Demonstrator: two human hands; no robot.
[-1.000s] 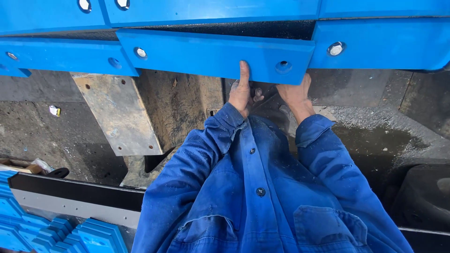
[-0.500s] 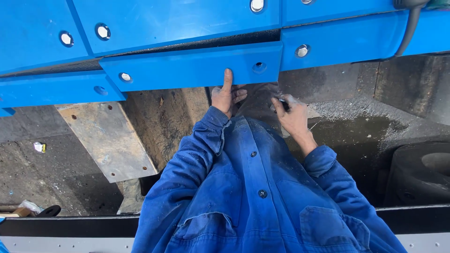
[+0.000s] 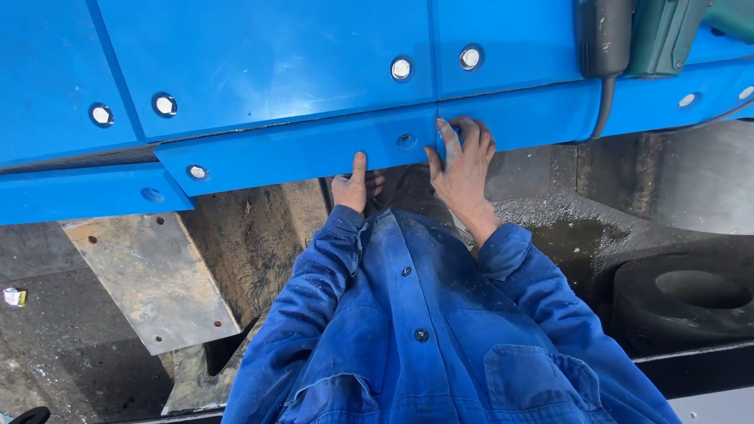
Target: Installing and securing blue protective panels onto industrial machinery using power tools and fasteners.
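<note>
My left hand (image 3: 355, 187) grips the lower edge of a long blue steel flange plate (image 3: 298, 153), thumb up on its front face and fingers tucked behind it. Just right of the thumb is an empty bolt hole (image 3: 406, 141). My right hand (image 3: 463, 161) lies flat against the same flange where two sections meet. Its fingertips curl on the blue surface, and I cannot see whether they pinch a small part. Both arms are in blue coverall sleeves (image 3: 440, 330).
Silver bolts (image 3: 400, 69) dot the big blue panels above. A green and black power tool (image 3: 652, 35) with a hanging cable (image 3: 605, 110) sits at the top right. A black tyre (image 3: 683, 302) lies at the right, a grey drilled steel plate (image 3: 153, 275) at the lower left.
My right hand has risen from below the flange onto its face. The view has tilted up and shifted, bringing the power tool in. My left hand keeps its hold on the flange edge.
</note>
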